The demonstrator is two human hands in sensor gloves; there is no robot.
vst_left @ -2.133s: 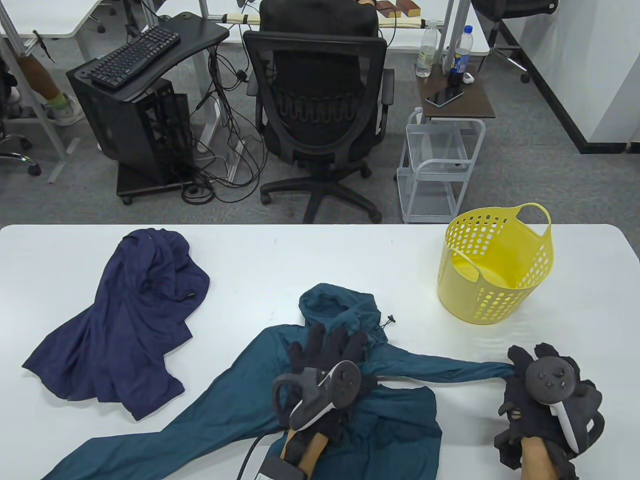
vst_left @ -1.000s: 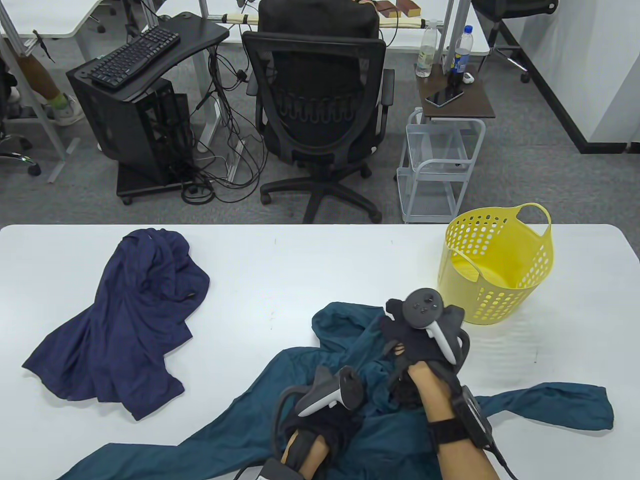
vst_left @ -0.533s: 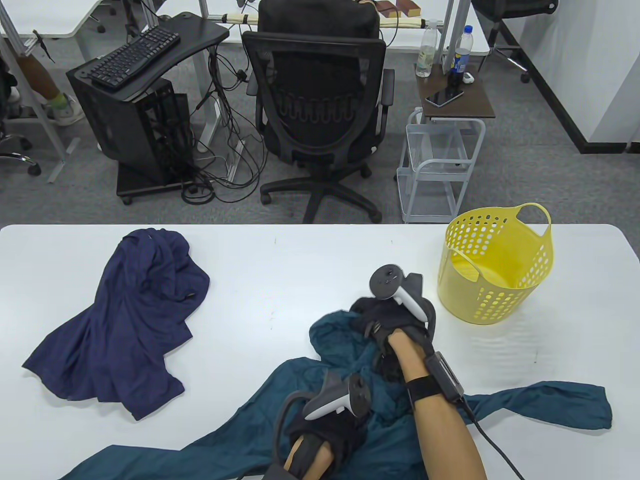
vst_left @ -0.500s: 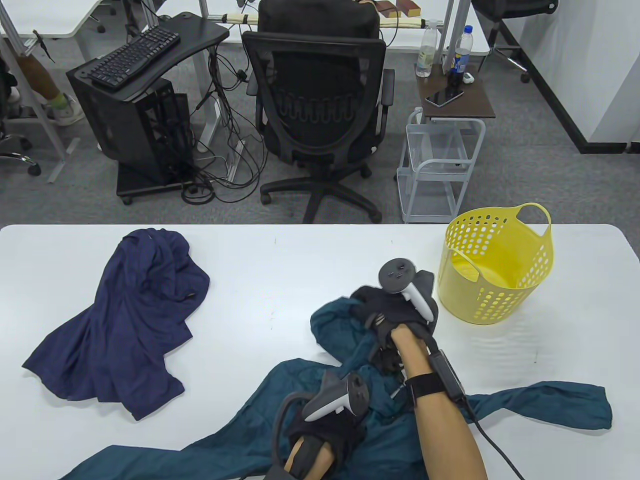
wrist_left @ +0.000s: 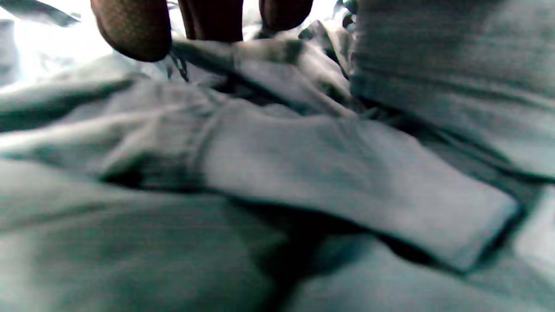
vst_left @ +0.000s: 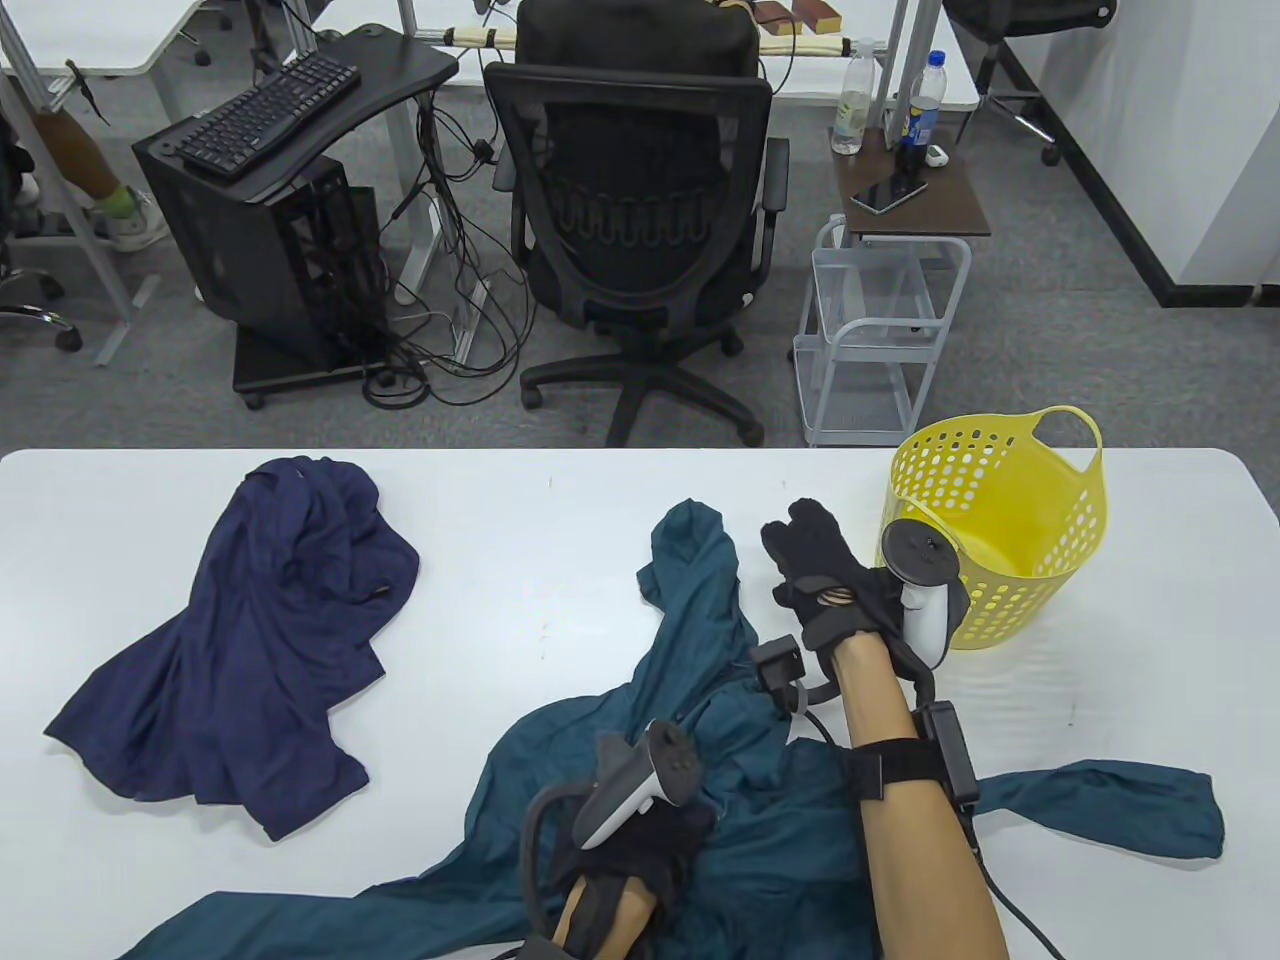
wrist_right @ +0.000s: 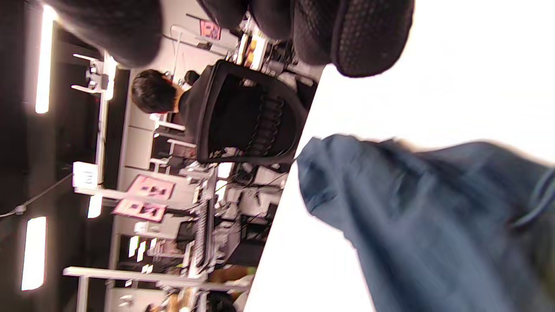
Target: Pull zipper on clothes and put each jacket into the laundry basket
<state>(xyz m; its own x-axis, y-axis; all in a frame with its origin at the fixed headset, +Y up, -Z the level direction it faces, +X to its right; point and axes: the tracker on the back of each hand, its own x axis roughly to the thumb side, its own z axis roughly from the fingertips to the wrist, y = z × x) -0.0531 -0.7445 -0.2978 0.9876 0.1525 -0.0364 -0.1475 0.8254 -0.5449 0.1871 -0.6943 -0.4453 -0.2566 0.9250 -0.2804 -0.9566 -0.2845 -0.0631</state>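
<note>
The teal jacket lies crumpled at the table's near centre, its hood thrown up toward the far side. My left hand sits on the jacket's body, fingertips dug into a bunched fold of teal cloth. My right hand hovers just right of the hood with straight fingers and holds nothing; its fingertips hang free above the cloth. The yellow laundry basket stands empty close to the right hand's right side. A navy jacket lies heaped at the left.
One teal sleeve trails toward the right edge of the white table. Beyond the far edge stand an office chair and a small wire cart.
My right hand let go of the hood, which now lies flipped toward the far side. The hand opened and moved right toward the basket. My left hand slid slightly nearer on the jacket.
</note>
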